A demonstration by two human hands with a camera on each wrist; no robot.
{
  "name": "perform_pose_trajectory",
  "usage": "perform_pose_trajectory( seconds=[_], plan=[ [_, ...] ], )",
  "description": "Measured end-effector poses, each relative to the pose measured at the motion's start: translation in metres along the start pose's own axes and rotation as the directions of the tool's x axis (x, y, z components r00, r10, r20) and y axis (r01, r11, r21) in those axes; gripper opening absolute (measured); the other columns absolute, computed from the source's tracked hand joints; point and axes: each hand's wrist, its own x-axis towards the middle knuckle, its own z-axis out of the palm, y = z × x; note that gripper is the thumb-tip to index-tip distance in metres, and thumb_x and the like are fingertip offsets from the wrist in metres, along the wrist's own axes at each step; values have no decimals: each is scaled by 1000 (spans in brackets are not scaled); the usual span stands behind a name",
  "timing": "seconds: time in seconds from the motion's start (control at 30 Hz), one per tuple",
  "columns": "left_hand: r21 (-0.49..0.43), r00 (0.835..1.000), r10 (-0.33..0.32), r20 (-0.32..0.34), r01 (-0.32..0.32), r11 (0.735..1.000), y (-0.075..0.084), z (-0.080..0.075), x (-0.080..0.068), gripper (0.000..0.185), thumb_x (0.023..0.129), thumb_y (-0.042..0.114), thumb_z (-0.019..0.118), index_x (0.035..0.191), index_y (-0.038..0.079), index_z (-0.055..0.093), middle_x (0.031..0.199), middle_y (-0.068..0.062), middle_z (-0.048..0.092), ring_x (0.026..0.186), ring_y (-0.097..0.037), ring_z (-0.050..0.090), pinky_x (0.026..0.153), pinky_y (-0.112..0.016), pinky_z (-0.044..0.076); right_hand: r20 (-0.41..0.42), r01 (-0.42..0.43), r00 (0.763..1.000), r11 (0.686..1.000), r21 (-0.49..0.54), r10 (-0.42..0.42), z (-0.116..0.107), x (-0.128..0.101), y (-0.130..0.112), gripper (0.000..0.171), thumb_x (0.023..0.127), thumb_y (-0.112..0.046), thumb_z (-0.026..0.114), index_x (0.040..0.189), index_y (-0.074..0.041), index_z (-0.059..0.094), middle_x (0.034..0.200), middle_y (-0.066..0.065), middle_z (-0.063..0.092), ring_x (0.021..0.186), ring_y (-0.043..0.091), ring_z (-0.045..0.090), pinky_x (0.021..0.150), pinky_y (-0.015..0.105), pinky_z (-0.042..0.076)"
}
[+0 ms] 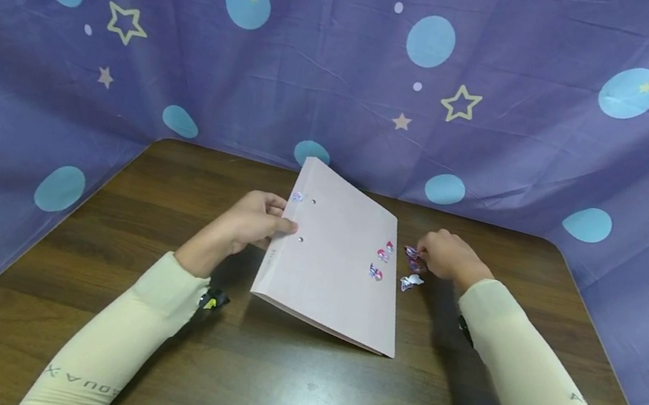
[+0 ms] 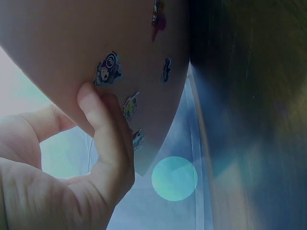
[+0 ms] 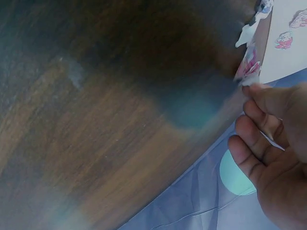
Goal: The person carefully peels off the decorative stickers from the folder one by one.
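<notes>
Folder, raised edge (left grip), table around

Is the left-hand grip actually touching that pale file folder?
Touching. The left wrist view shows the left-hand grip pinching the pale file folder at its edge, thumb behind, fingers across the stickered face.

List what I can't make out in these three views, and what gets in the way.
Head view: the lettering on the folder is too small to read.
Head view: part of the loose stickers is hidden by the right hand.
Left wrist view: the lowest sticker is partly covered by the left hand.
Right wrist view: most of the folder is cut off by the right edge.
</notes>
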Motion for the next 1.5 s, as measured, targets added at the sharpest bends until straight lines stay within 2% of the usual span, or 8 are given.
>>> perform_pose_trajectory(
  seconds=[0.13, 0.27, 0.53, 0.87, 1.07, 1.5],
  plan=[
    [-1, 1000, 2, 2, -2, 1000, 0, -1, -1, 44, 94, 5, 70, 133, -6, 54, 118, -19, 64, 90, -25, 70, 77, -45, 63, -24, -30, 999, 999, -11, 30, -2, 1, -3, 34, 97, 2, 53, 66, -13, 49, 66, 2, 44, 65, 19, 45, 59, 34, 40],
    [0, 1000, 4, 4, -4, 1000, 0, -1, -2, 44, 94, 5, 70, 134, -6, 53, 119, -20, 64, 90, -25, 70, 76, -44, 63, -42, -26, 999, 1000, -1, 26, -2, 3, -6, 27, 94, 0, 55, 71, -12, 58, 68, 3, 51, 67, 20, 49, 61, 36, 44],
    [-2, 1000, 4, 6, -4, 1000, 1, -1, -1, 43, 94, 5, 70, 133, -6, 54, 119, -19, 64, 90, -25, 70, 80, -47, 63, -20, 9, 1000, 1000, 21, -9, 1, 8, -12, 30, 92, -2, 54, 66, -16, 58, 64, -1, 50, 64, 17, 47, 60, 34, 43],
    [8, 1000, -7, -9, 7, 1000, 1, -1, -1, 42, 94, 6, 71, 132, -5, 55, 119, -18, 65, 91, -24, 69, 81, -47, 62, -112, 7, 994, 998, 59, 0, 1, 15, -25, 12, 99, -7, 60, 94, -7, 71, 79, 2, 64, 72, 19, 58, 72, 40, 54],
    [2, 1000, -3, -4, 3, 1000, 1, 0, -2, 42, 94, 5, 71, 132, -5, 55, 119, -19, 65, 89, -24, 70, 77, -45, 63, -98, -23, 995, 995, 93, 32, 3, 24, -37, 14, 101, -7, 61, 108, -7, 72, 92, 5, 68, 79, 22, 60, 72, 38, 54],
    [-5, 1000, 3, 2, -3, 1000, 0, -2, -2, 44, 93, 5, 71, 132, -6, 54, 119, -20, 65, 90, -25, 70, 75, -44, 64, -66, -68, 995, 990, 123, 77, 6, 31, -39, 22, 99, -5, 61, 116, -10, 75, 110, 8, 72, 92, 25, 62, 83, 42, 55]
  ],
)
